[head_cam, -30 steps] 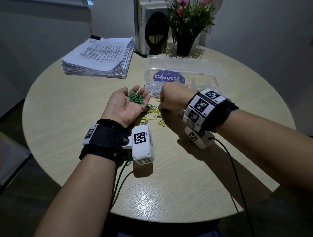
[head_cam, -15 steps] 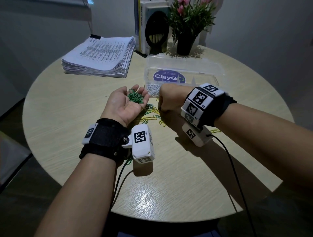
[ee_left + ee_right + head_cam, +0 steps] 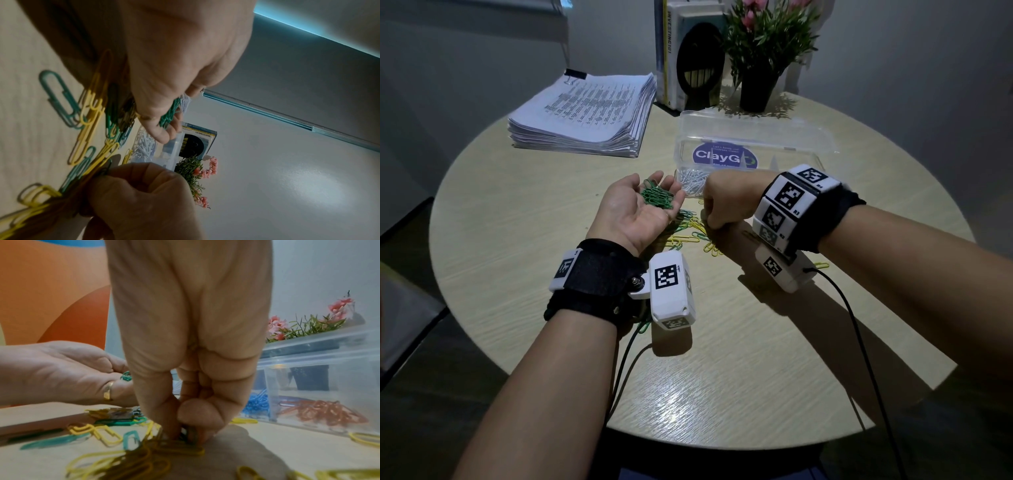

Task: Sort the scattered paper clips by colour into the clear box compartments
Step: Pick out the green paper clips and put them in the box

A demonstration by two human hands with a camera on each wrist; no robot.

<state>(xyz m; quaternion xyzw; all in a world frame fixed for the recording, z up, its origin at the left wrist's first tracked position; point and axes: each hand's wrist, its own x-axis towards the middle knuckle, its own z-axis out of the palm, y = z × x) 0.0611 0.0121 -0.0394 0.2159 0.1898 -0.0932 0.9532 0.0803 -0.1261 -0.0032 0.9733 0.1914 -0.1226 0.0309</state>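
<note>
My left hand (image 3: 633, 212) lies palm up on the table, fingers relaxed, carrying a heap of green paper clips (image 3: 655, 198). Just right of it, my right hand (image 3: 710, 224) points down into the scattered yellow and green clips (image 3: 688, 236). Its thumb and fingertips (image 3: 172, 431) pinch a dark green clip (image 3: 185, 434) that still lies on the table. Behind both hands stands the clear box (image 3: 750, 137). Its near left compartment holds white clips (image 3: 691, 178); blue clips (image 3: 257, 402) and orange-red clips (image 3: 320, 412) lie in other compartments.
A thick stack of printed papers (image 3: 585, 113) lies at the back left. Books (image 3: 688, 51) and a potted plant (image 3: 760, 68) stand behind the box. Wrist-camera cables (image 3: 859, 342) trail over the round table's near edge.
My right hand has shifted slightly left and down onto the scattered clips and closed its fingertips there. The left hand with its green clips has stayed put.
</note>
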